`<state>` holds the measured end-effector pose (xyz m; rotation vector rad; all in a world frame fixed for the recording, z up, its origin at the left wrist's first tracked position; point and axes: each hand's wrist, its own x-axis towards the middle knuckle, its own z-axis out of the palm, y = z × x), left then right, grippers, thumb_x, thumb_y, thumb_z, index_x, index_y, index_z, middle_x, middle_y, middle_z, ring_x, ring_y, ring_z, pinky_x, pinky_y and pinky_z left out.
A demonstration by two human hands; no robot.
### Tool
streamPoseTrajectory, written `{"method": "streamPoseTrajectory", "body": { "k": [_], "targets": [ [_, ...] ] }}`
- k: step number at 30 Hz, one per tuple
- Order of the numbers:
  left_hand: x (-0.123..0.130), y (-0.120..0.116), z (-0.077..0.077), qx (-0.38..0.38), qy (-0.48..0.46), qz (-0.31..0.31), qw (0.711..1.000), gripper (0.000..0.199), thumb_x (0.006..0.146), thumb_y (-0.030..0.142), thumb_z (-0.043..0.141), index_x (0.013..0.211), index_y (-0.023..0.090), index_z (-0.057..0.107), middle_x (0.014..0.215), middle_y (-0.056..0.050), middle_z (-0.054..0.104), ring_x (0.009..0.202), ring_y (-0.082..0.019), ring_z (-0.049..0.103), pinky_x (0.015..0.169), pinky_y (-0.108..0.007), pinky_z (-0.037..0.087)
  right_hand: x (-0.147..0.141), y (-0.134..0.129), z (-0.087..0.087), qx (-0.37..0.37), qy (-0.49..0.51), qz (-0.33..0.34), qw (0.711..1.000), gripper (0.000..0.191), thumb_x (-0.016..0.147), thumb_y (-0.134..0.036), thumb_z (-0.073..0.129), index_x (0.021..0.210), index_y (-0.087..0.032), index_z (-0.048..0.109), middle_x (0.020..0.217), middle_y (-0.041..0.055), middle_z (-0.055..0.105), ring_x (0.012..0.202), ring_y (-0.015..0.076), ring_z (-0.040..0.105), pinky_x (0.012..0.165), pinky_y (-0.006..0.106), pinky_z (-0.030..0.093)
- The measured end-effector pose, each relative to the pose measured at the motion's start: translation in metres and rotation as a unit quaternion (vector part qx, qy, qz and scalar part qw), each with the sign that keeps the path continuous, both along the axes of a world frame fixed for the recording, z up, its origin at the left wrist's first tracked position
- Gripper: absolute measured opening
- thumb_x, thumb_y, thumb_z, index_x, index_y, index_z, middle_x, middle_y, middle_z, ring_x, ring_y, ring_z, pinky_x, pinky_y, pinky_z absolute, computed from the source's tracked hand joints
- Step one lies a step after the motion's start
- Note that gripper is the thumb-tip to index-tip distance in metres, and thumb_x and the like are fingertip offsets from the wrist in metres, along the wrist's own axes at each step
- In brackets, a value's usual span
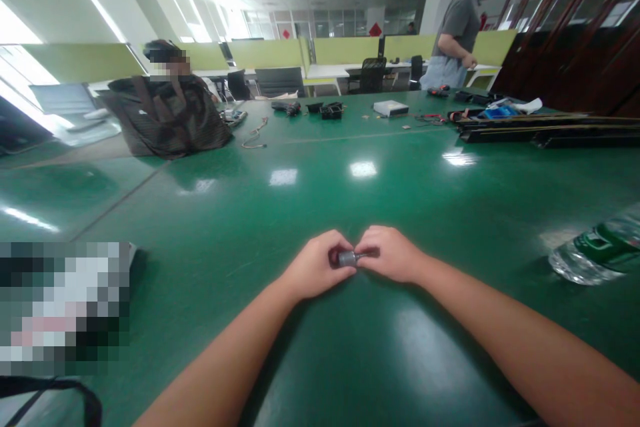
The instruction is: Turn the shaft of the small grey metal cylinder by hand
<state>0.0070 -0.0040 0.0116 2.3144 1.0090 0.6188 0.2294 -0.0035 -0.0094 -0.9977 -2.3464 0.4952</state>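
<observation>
Both my hands meet over the green table (320, 203), near the middle of the view. Between them is a small grey metal cylinder (347, 258) with a thin shaft pointing right. My left hand (320, 263) is curled round the cylinder, thumb below and fingers above. The fingers of my right hand (389, 253) are closed on the thin shaft end, and its tip is partly hidden by them.
A clear bottle with a green label (597, 247) lies at the right. A blurred box (70, 307) is at the left. Farther back are a dark bag (167, 113), a white box (391, 108), black rails (545, 130) and two people.
</observation>
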Motion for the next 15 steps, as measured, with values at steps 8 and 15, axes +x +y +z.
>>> {"method": "streamPoseTrajectory", "body": {
  "k": [8,15],
  "targets": [
    [0.0000,0.0000,0.0017,-0.023,-0.003,-0.004,1.000,0.020,0.081,0.029,0.070,0.096,0.018,0.069,0.086,-0.002,0.064,0.074,-0.015,0.059,0.067,-0.025,0.046,0.0026,-0.0033,-0.0004,0.017,0.007,0.015,1.000,0.011,0.080,-0.022,0.071,0.090,-0.019,0.074,0.084,0.0033,0.072,0.082,0.0173,0.061,0.077,0.030,0.045],
    [0.0007,-0.0005,-0.0004,-0.031,0.005,0.014,0.999,0.020,0.076,0.028,0.074,0.090,0.017,0.067,0.081,-0.001,0.063,0.071,-0.015,0.059,0.064,-0.025,0.046,0.0022,-0.0047,-0.0015,0.011,0.004,0.014,1.000,0.012,0.080,-0.021,0.069,0.091,-0.020,0.074,0.086,0.0030,0.072,0.084,0.0174,0.061,0.079,0.031,0.044]
  ]
}}
